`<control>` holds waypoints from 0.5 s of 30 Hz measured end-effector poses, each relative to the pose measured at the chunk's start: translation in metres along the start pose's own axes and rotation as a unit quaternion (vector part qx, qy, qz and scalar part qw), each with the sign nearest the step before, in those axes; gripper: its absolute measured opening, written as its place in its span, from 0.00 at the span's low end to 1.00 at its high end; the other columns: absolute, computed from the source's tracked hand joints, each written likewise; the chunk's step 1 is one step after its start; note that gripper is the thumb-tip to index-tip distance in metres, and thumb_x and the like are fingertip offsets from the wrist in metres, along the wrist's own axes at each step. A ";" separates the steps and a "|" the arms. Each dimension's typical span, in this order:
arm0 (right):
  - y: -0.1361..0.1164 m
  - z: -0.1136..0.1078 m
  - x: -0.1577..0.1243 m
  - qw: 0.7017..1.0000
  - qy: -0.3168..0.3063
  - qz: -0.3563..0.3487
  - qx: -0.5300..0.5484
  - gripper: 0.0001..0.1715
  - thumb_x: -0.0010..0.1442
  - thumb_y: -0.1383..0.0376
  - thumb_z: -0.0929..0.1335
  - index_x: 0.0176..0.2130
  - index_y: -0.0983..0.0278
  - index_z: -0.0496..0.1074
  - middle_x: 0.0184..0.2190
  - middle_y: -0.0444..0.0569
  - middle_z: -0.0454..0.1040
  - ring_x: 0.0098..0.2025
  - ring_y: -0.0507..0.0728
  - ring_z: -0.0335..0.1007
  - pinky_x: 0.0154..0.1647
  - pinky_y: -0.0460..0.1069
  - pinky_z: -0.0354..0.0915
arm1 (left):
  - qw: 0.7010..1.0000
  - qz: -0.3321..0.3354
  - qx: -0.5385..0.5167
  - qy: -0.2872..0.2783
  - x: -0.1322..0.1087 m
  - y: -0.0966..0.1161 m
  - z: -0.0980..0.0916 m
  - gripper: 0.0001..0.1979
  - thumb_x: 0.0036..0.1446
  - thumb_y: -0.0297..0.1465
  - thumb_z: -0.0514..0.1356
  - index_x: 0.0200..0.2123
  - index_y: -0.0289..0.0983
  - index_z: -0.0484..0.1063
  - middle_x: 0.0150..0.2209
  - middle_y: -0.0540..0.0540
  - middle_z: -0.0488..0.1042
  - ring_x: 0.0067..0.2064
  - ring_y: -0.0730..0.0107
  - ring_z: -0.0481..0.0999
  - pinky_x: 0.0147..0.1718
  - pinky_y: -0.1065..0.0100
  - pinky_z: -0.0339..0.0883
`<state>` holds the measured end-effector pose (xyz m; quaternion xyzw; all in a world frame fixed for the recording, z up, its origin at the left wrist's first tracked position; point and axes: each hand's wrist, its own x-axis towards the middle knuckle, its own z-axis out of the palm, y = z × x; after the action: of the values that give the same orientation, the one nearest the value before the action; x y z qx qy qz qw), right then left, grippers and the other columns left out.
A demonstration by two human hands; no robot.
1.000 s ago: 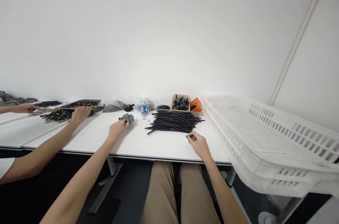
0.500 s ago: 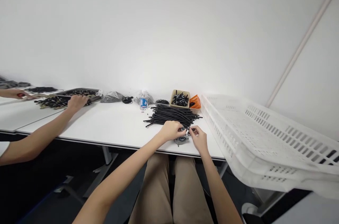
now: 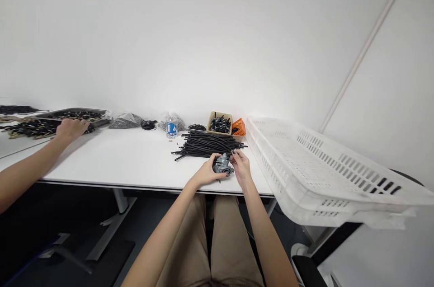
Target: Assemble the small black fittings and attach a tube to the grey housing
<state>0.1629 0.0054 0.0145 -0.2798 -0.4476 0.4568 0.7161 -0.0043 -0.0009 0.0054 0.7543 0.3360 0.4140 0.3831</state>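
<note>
A grey metal casting point(image 3: 221, 168) with a round opening at its front stands near the table's front edge. My left hand point(image 3: 204, 173) wraps its left side, thumb low at the front and fingers behind. At the casting's upper right, my right hand point(image 3: 242, 167) pinches a small dark piece whose exact kind I cannot make out. Just behind both hands lies a heap of black rubber tubes point(image 3: 206, 143). A tan basket point(image 3: 209, 126) of black and grey clip-like parts is at the back, with an orange basket point(image 3: 241, 128) beside it.
A large white slotted crate point(image 3: 271, 160) stands to the right. A water bottle point(image 3: 172, 129), bagged parts point(image 3: 125, 120) and black coils point(image 3: 196, 127) line the wall. On the left, a co-worker's hand point(image 3: 72, 129) rests by a dark tray point(image 3: 101, 122) and a pile of black parts.
My left hand has shifted from pinching at the casting's top to gripping its side. My right hand stays near its upper right. The view has turned right; the co-worker's other hand is out of sight.
</note>
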 end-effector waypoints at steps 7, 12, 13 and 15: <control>0.007 0.009 0.001 0.998 0.005 -0.043 -0.042 0.16 0.51 0.54 0.75 0.32 0.62 0.73 0.30 0.43 0.70 0.32 0.51 0.65 0.32 0.44 0.62 | 1.000 0.009 -0.025 0.005 -0.001 0.003 0.000 0.34 0.45 0.35 0.70 0.53 0.39 0.59 0.47 0.44 0.74 0.46 0.62 0.74 0.49 0.60 0.68; 0.006 0.009 -0.004 0.999 -0.031 -0.017 -0.027 0.16 0.52 0.54 0.75 0.32 0.62 0.73 0.32 0.45 0.73 0.34 0.52 0.69 0.36 0.46 0.65 | 0.999 0.014 -0.036 0.003 -0.001 0.004 0.000 0.33 0.45 0.35 0.70 0.53 0.39 0.60 0.47 0.44 0.74 0.47 0.61 0.74 0.49 0.59 0.68; 0.007 0.009 -0.005 0.999 -0.040 -0.009 -0.028 0.16 0.53 0.53 0.74 0.32 0.63 0.74 0.32 0.46 0.74 0.36 0.53 0.70 0.38 0.47 0.66 | 0.999 0.017 -0.042 0.002 -0.001 0.004 0.000 0.33 0.45 0.35 0.70 0.53 0.39 0.60 0.48 0.43 0.74 0.48 0.61 0.74 0.50 0.59 0.68; 0.010 0.008 -0.010 0.999 -0.039 0.007 -0.017 0.17 0.52 0.53 0.74 0.34 0.63 0.75 0.34 0.48 0.76 0.38 0.55 0.71 0.42 0.49 0.67 | 0.998 0.024 -0.053 0.003 -0.001 0.006 0.001 0.33 0.45 0.34 0.70 0.53 0.39 0.60 0.50 0.42 0.73 0.50 0.61 0.74 0.52 0.58 0.67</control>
<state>0.1496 0.0010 0.0064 -0.2771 -0.4808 0.4650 0.6898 -0.0034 -0.0048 0.0095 0.7396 0.2969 0.4422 0.4115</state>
